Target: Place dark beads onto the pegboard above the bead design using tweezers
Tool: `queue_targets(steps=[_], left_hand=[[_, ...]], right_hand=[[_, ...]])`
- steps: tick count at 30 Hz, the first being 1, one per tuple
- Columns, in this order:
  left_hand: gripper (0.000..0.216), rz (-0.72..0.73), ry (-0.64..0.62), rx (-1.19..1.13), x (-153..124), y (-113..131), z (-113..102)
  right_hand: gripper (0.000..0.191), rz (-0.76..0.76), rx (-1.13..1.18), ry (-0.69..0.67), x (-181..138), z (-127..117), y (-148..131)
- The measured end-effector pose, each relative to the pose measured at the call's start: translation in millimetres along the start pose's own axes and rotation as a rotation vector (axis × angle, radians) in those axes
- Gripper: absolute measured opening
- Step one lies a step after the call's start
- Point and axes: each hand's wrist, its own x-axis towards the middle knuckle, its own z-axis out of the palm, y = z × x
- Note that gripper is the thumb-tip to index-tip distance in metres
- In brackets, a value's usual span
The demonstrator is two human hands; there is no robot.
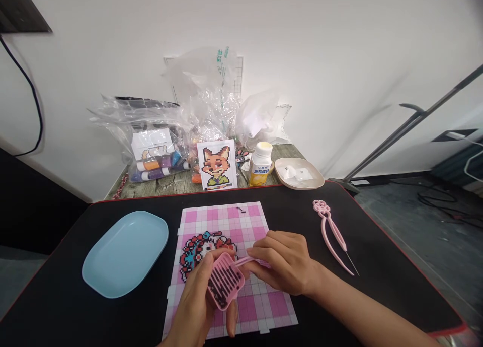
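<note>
My left hand (198, 299) is closed around a small pink ridged bead tray (225, 281), holding it tilted above the board. Black beads lie in rows between its ridges, with looser ones at the near end. My right hand (283, 264) pinches a slim pink tool (243, 261), whose tip reaches the tray's far right edge; its exact kind is unclear. Below both hands lies a pink-and-white checked pegboard (247, 226). A bead picture (194, 251) in red, black, turquoise and white sits on it, partly hidden by my left hand. Several loose black beads (240, 209) are near the board's top edge.
A blue plate (126, 254) is on the left of the black mat, pink tweezers (334, 236) on the right. Behind stand a fox pattern card (218, 164), a white bottle (261, 163), a cream dish (315, 178) and plastic bags (151, 120) of colored tubes.
</note>
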Motion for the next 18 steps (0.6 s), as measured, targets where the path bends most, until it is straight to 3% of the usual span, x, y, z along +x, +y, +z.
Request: queue_targets(steps=[8, 18], left_hand=[[0.039, -0.009, -0.007, -0.055, -0.9, -5.4, -1.3], [0.037, -0.106, -0.099, -0.023, -9.5, -8.8, -1.0]], right_hand=[[0.01, 0.114, -0.033, 0.044, -9.0, 2.0, 18.3], [0.022, 0.361, -0.355, -0.009, -22.1, 15.5, 56.5]])
